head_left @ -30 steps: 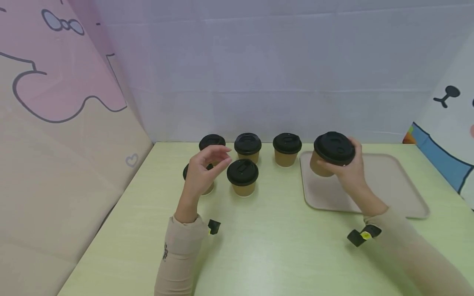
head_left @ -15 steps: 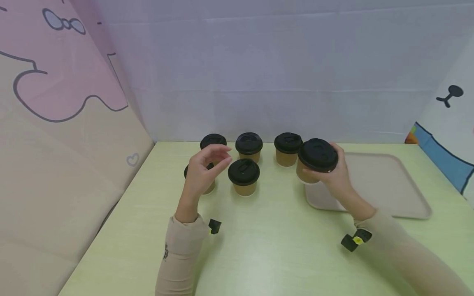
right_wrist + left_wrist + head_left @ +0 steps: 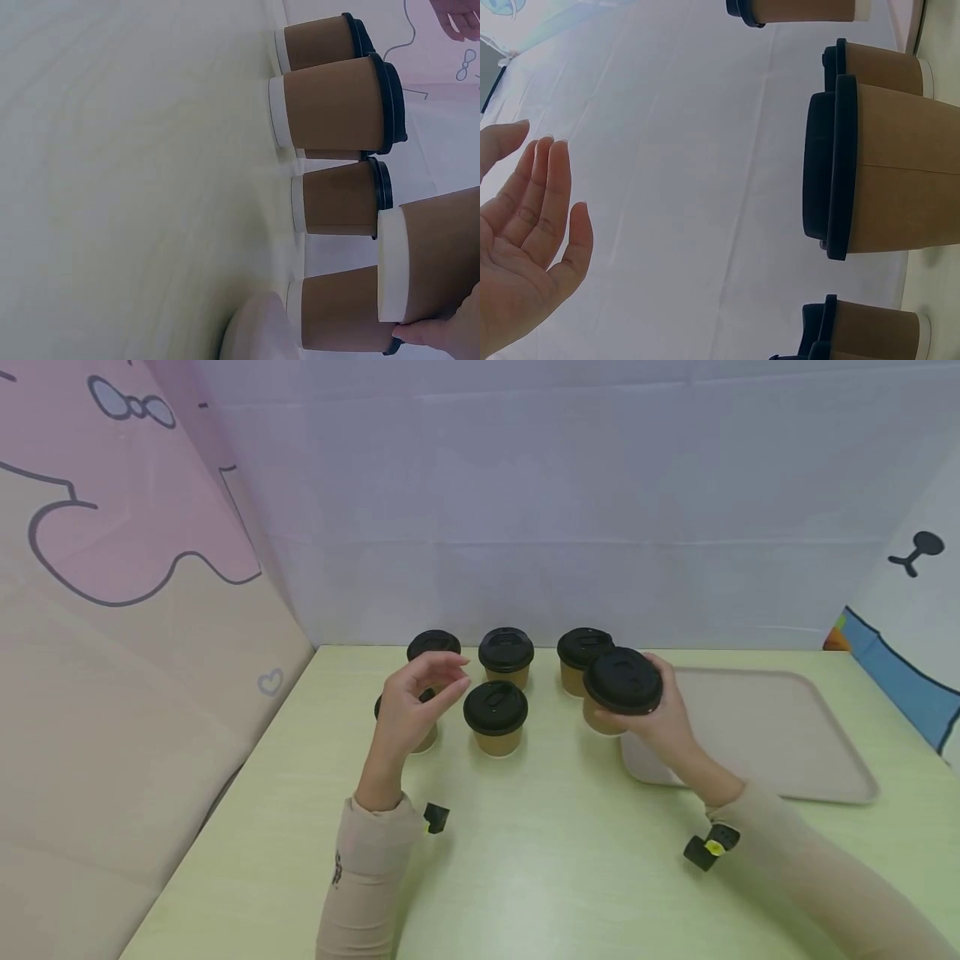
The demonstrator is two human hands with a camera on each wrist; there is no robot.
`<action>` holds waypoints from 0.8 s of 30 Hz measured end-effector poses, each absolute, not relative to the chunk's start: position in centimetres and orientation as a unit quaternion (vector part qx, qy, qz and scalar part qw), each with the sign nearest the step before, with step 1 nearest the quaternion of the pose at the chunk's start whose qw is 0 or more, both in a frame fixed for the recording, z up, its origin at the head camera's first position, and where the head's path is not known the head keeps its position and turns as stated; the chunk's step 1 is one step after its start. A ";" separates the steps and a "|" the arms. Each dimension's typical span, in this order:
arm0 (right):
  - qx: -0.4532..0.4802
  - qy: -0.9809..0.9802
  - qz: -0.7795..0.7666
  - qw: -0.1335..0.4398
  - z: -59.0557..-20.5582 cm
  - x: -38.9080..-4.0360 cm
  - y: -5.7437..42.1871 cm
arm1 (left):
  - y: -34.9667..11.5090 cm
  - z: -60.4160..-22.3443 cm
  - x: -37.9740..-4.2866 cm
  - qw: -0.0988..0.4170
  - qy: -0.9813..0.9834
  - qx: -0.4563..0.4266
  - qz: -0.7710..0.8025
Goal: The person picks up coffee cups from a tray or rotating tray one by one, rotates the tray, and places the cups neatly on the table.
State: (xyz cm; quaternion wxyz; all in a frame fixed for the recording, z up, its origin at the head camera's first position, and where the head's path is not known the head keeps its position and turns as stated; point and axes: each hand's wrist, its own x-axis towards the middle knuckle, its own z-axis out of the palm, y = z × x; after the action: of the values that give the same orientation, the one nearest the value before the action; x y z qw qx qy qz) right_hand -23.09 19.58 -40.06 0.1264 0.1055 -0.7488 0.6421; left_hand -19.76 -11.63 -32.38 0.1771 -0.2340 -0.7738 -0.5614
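My right hand (image 3: 663, 722) grips a brown paper coffee cup with a black lid (image 3: 622, 681), thumb along its near side. In the right wrist view the held cup (image 3: 442, 255) has its white base raised off the table. It overlaps the right-hand cup of the back row (image 3: 577, 672) in the head view. My left hand (image 3: 412, 706) hovers with fingers loosely curved and nothing between them, partly hiding the front left cup (image 3: 427, 739) and a back left cup (image 3: 433, 643). Just right of it stands another lidded cup (image 3: 497, 718); behind that is the middle back cup (image 3: 506, 656).
A beige rectangular tray (image 3: 757, 735) lies on the right of the pale table (image 3: 525, 860), beneath and beyond my right forearm. A pale cloth wall (image 3: 562, 510) rises behind the cups, with printed cartoon cloths at both sides.
My right hand has carried the cup leftward and slightly toward me, from over the tray's left part to beside its left edge. The left hand stays in place.
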 end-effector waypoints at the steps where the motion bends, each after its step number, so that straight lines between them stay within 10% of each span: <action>1: 0.107 -0.752 0.639 0.123 -40.2 -23.1 19.5 | -11.6 -32.4 -19.8 0.176 -0.774 -0.233 -0.562; 24: 0.132 -0.810 0.569 0.058 -42.2 -23.0 18.8 | -11.6 -32.4 -19.8 0.176 -0.773 -0.236 -0.562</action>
State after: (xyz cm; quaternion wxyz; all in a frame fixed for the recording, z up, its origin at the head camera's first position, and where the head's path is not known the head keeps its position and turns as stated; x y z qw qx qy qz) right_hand -23.04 18.85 -42.19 0.0584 0.1317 -0.8099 0.5686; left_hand -19.81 -11.62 -32.42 0.1761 -0.2363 -0.7731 -0.5617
